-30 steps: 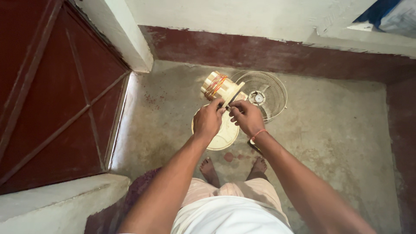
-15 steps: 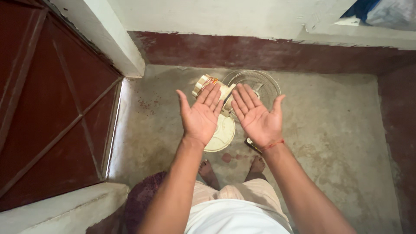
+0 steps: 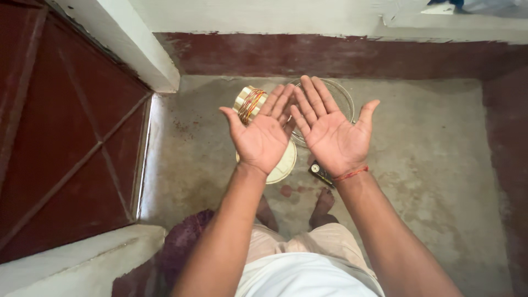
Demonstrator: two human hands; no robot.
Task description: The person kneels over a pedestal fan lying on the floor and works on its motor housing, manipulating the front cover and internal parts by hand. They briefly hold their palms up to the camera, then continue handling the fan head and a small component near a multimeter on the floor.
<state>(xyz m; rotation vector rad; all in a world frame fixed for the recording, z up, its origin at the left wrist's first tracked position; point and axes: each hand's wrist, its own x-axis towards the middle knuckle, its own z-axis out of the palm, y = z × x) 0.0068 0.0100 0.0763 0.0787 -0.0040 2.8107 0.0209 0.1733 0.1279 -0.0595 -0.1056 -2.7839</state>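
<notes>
Both hands palm-up, empty, side by side. Left hand (image 3: 263, 137) and right hand (image 3: 331, 135): fingers (image 3: 313, 96) spread flat, gripping nothing. Brass cylinder with red-orange bands (image 3: 250, 103) sits on the floor (image 3: 418, 165) below, just past the left fingertips, no contact. Round cream plate (image 3: 281, 166) under left palm; clear glass bowl (image 3: 344, 99) behind right fingers. Small dark object (image 3: 319, 171) by right wrist.

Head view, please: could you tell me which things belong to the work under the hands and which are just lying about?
In hand:
left hand and right hand, both open, palms up, empty
cream motor unit with copper windings
clear round fan guard
cream round plate

Lying about:
small black gadget
red door
purple cloth
</notes>
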